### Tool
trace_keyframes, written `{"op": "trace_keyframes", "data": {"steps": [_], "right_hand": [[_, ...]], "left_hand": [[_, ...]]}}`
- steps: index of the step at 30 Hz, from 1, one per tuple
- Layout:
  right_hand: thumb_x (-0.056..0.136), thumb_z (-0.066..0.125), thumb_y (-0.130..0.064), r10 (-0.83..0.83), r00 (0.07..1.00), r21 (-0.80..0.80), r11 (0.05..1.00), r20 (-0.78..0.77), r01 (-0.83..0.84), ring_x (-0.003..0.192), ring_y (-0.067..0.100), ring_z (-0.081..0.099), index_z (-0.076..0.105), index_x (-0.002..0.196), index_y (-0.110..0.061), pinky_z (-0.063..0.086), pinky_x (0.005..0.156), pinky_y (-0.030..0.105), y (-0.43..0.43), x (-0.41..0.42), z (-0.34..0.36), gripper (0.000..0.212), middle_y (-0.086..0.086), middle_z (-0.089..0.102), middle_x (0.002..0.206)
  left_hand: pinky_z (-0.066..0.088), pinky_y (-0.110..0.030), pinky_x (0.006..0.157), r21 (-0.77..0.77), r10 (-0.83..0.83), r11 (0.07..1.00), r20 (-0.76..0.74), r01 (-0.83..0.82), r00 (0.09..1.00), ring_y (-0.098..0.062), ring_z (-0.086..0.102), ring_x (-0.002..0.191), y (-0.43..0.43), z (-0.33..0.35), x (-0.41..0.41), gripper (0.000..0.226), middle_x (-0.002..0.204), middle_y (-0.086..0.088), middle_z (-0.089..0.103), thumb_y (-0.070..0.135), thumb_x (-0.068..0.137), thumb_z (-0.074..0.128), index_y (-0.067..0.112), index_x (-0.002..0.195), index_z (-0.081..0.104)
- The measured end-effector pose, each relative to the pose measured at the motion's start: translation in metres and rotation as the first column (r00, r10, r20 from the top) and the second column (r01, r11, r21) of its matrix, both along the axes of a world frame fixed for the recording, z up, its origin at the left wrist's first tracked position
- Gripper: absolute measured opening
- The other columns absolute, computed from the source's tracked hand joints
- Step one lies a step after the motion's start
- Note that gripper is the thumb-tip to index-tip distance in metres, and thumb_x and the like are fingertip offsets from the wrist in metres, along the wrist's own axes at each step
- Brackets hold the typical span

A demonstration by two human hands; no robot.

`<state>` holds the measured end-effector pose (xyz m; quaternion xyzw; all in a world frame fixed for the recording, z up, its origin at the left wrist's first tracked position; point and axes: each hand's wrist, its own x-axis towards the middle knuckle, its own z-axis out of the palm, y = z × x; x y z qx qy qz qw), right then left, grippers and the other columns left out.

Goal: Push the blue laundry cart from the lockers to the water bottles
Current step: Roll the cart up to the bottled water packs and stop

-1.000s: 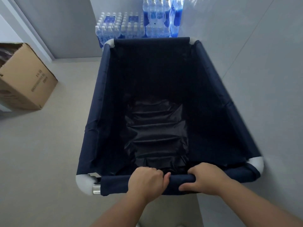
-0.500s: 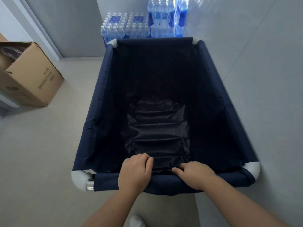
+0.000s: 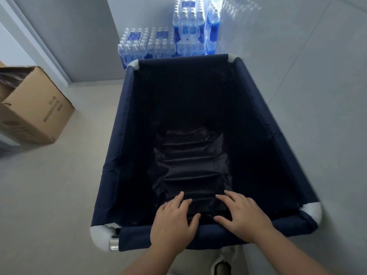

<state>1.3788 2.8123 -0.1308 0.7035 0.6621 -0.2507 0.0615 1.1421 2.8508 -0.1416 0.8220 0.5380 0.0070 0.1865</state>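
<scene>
At far left an open cardboard box [image 3: 37, 110] sits on the pale floor [image 3: 49, 195], close to a door frame and well apart from the cart. Right of it, the blue laundry cart [image 3: 123, 147] fills the centre of the view: a navy fabric bin on a frame with white corner fittings, its dark liner creased across the bottom. The cart's right side runs just beside the grey wall [image 3: 317, 96]. Behind the far rim, shrink-wrapped packs of water bottles [image 3: 158, 44] are stacked against the back wall; the far rim stands near them, but contact cannot be confirmed. On the near rim the left hand [image 3: 172, 223] lies flat, palm down, fingers [image 3: 178, 197] loosely spread and reaching over the rail into the bin, not curled around it. Just to its right, the right hand [image 3: 244, 215] rests the same way, fingers spread over the rail, thumb pointing toward the left hand. Below the rim, part of a light shoe [image 3: 220, 262] shows on the floor
</scene>
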Motion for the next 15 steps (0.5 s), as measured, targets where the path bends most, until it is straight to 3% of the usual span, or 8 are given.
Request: {"op": "trace_keyframes", "data": {"steps": [4,15], "right_hand": [[0.084,0.030,-0.083,0.011,1.000,-0.045,0.999,-0.012,-0.012,0.148,0.013,0.025,0.024,0.155,-0.044,0.024,0.119,0.039,0.001,0.001,-0.002,0.082,-0.010,0.026,0.165],[0.079,0.025,-0.086,0.013,1.000,-0.155,0.988,-0.028,-0.017,0.146,0.015,0.030,0.021,0.156,-0.045,0.027,0.115,0.041,0.011,0.004,-0.004,0.087,-0.009,0.025,0.165]], "left_hand": [[0.026,-0.037,0.120,0.031,-0.080,0.996,0.010,0.080,0.997,-0.011,0.038,0.140,-0.003,0.000,-0.002,0.064,0.160,0.006,0.038,0.072,0.091,0.027,0.035,0.134,0.057],[0.024,-0.037,0.120,0.064,-0.053,0.997,0.038,0.050,0.998,-0.012,0.038,0.141,0.001,0.001,-0.002,0.062,0.159,0.004,0.039,0.072,0.089,0.031,0.035,0.129,0.059]]}}
